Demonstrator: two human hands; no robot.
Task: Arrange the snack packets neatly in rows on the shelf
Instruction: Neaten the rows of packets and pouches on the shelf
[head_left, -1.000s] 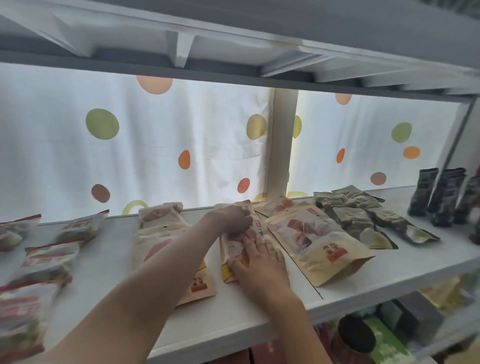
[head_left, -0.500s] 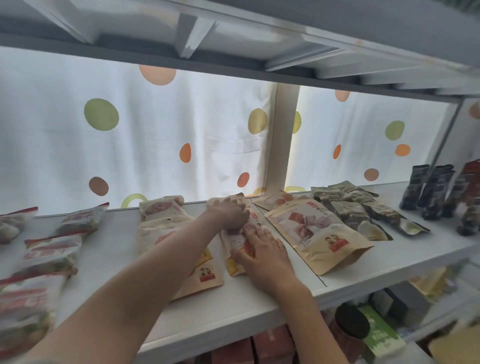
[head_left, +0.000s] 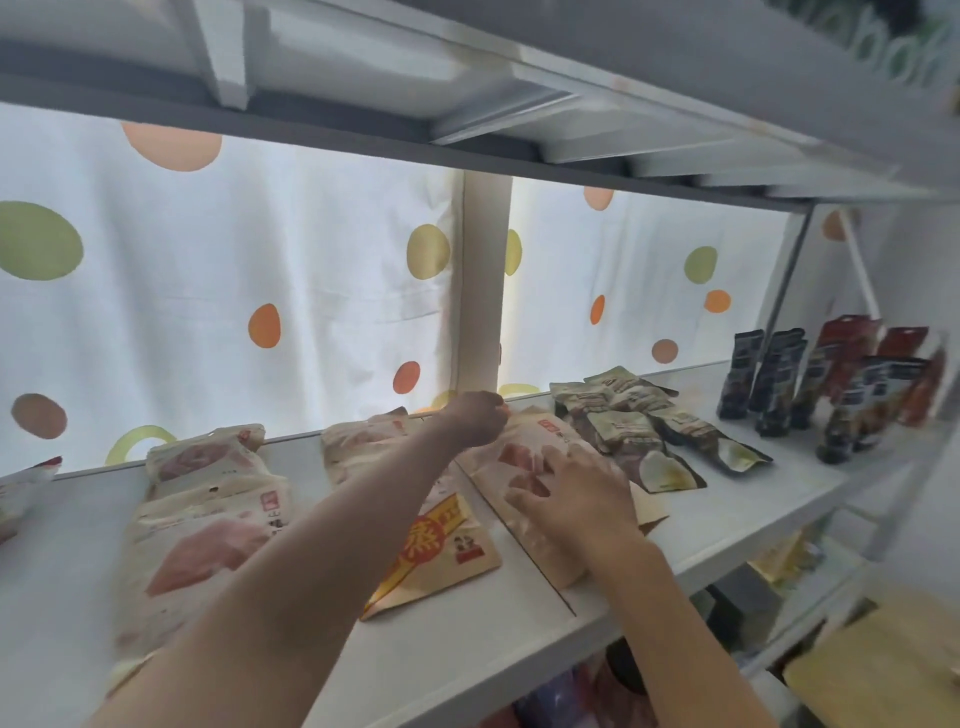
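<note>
A large tan snack pouch (head_left: 511, 453) with a red picture lies flat on the white shelf (head_left: 727, 519), right of centre. My left hand (head_left: 475, 418) reaches over to its far top edge with the fingers curled on it. My right hand (head_left: 576, 493) lies flat on the pouch's middle, fingers spread. To the left, a column of packets ends in a yellow and red printed packet (head_left: 441, 551), partly under my left forearm. Further left lies a column of pale packets (head_left: 208, 545) with pink pictures.
Grey-green packets (head_left: 628, 431) lie in a loose overlapping heap right of the tan pouch. Dark pouches (head_left: 769, 374) and red ones (head_left: 852, 343) stand upright at the far right. More packets (head_left: 26, 483) sit at the left edge. An upper shelf (head_left: 467, 78) hangs low overhead; a post (head_left: 483, 286) stands behind.
Both hands have left the middle column's packet and moved right onto the large tan pouch. The view has swung closer and to the right.
</note>
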